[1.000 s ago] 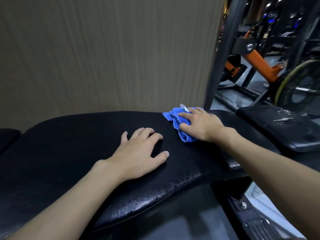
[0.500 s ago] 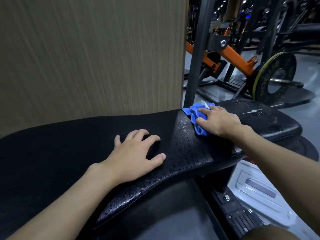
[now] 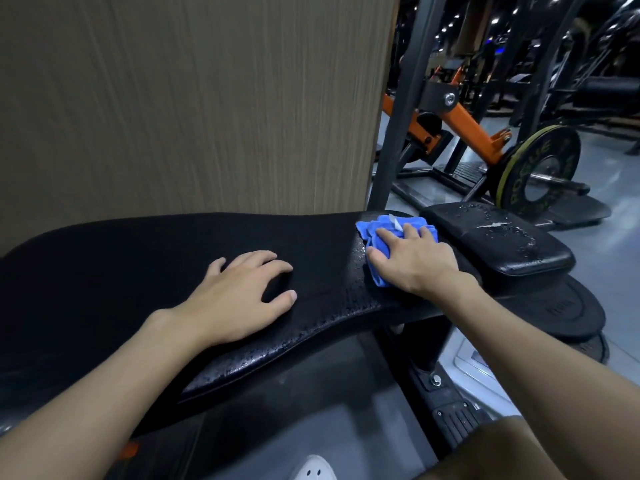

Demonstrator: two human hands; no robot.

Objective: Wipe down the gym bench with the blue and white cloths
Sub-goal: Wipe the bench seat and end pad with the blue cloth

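Observation:
The black padded gym bench (image 3: 104,278) runs across the view, its surface beaded with droplets near the front edge and right end. My right hand (image 3: 414,263) presses a crumpled blue cloth (image 3: 375,233) flat onto the right end of the pad, fingers spread over it; a small white tag sticks up from the cloth. My left hand (image 3: 239,299) rests palm down on the middle of the pad, fingers apart, holding nothing. No white cloth is in sight.
A smaller wet black seat pad (image 3: 498,240) adjoins the bench on the right. A tan wall panel (image 3: 190,98) stands right behind the bench. A dark steel upright (image 3: 398,109), an orange machine arm (image 3: 467,126) and a weight plate (image 3: 540,168) stand beyond.
My right hand has slid the blue cloth rightward along the pad toward its right end. The left hand stays flat in the middle. My view has swung to the right.

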